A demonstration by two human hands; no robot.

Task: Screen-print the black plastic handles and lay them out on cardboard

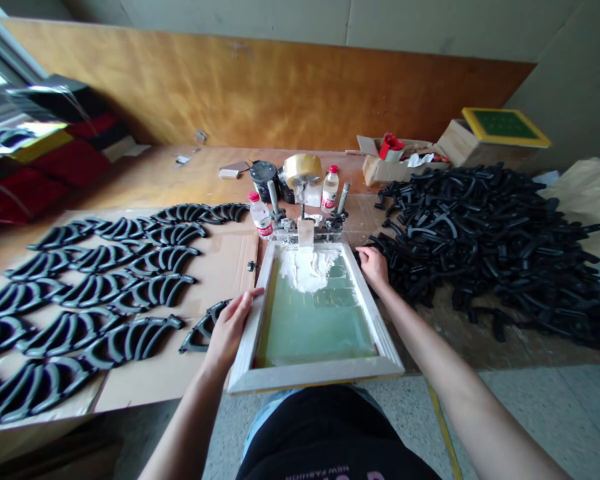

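A screen printing frame [316, 373] with pale wooden sides and a greenish mesh lies in front of me. White paste [307, 268] is smeared over the far part of its mesh, below a squeegee [306, 236]. My left hand [231, 327] is closed at the frame's left side, thumb on the edge and the other fingers mostly hidden. A black curved part [200, 330] lies just left of that hand. My right hand [373, 267] is beside the frame's far right side, fingers curled; what they hold, if anything, is hidden. Dark pieces are close to its fingertips.
A metal hinge clamp [330, 230] stands behind the frame, flanked by two red-capped bottles [261, 217]. Rows of black ribbed parts [130, 293] cover the cardboard at left. A large pile of black parts [480, 240] fills the right. An open carton [380, 172] sits behind it.
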